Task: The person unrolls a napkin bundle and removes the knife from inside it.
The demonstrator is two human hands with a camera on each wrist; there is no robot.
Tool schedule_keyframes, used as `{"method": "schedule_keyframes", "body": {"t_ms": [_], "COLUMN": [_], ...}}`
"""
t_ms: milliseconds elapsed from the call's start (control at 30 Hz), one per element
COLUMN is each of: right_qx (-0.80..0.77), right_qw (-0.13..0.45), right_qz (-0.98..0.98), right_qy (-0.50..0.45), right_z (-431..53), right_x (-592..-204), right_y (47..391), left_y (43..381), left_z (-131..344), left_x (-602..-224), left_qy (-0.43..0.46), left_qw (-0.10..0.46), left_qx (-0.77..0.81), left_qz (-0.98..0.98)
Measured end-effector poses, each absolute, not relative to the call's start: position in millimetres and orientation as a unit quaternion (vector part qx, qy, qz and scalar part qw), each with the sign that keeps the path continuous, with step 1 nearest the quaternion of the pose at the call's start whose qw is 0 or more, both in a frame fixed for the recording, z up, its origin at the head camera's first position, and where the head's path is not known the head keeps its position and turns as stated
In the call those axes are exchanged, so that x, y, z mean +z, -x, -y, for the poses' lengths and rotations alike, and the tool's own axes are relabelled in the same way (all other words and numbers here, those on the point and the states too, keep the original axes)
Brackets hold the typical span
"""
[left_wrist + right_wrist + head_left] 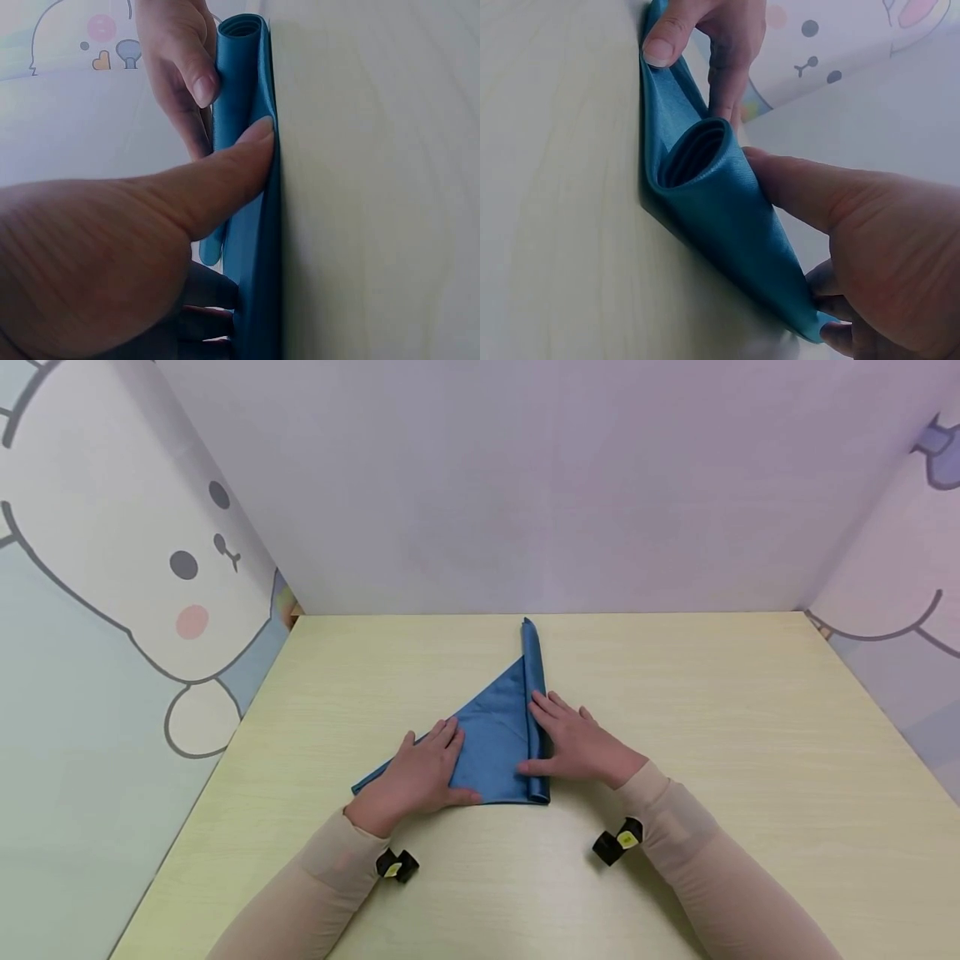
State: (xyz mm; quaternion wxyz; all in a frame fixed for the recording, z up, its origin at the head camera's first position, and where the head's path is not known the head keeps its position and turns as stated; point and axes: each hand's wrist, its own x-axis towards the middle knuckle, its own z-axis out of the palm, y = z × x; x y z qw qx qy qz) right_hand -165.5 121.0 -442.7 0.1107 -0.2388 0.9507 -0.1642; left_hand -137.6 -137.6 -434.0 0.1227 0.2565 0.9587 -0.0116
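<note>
A blue cloth [491, 743] with a slight sheen lies on the table, flat and roughly triangular on its left part. Its right side is wound into a narrow roll [533, 664] that points away from me, and the spiral layers show at the near end in both wrist views. My left hand [420, 772] rests spread on the flat part, its thumb [240, 161] along the near edge. Over the roll [731, 206] lies my right hand [581, 743], fingers extended onto its far stretch and thumb reaching across its near stretch. The cloth's left part is partly hidden under my left hand.
The pale wooden table [712, 710] extends around the cloth on all sides. A plain light wall [555, 485] rises behind its back edge, with cartoon-printed panels [90, 693] to left and right. Each sleeved wrist carries a small black camera [618, 842].
</note>
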Motion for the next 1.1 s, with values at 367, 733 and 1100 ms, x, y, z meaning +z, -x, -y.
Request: {"method": "schedule_keyframes", "body": {"t_ms": [367,733,1100], "right_qx": [-0.177,-0.185,-0.193], "right_qw": [0.123,0.127,0.131], "right_qz": [-0.948,-0.943,-0.94], "right_qy": [0.236,0.244,0.248], "right_z": [-125.0,-129.0,-131.0], "right_x": [-438.4,-434.0,-433.4], "right_y": [165.5,164.3,164.0], "left_y": [138.0,137.4,137.1], "left_z": [138.1,138.1,139.5], "left_x": [-435.3,-434.5,-436.1], "left_qy": [-0.255,-0.255,-0.257], "left_qw": [0.122,0.125,0.12], "left_qx": [-0.013,-0.013,-0.009], "left_qz": [-0.959,-0.959,-0.959]}}
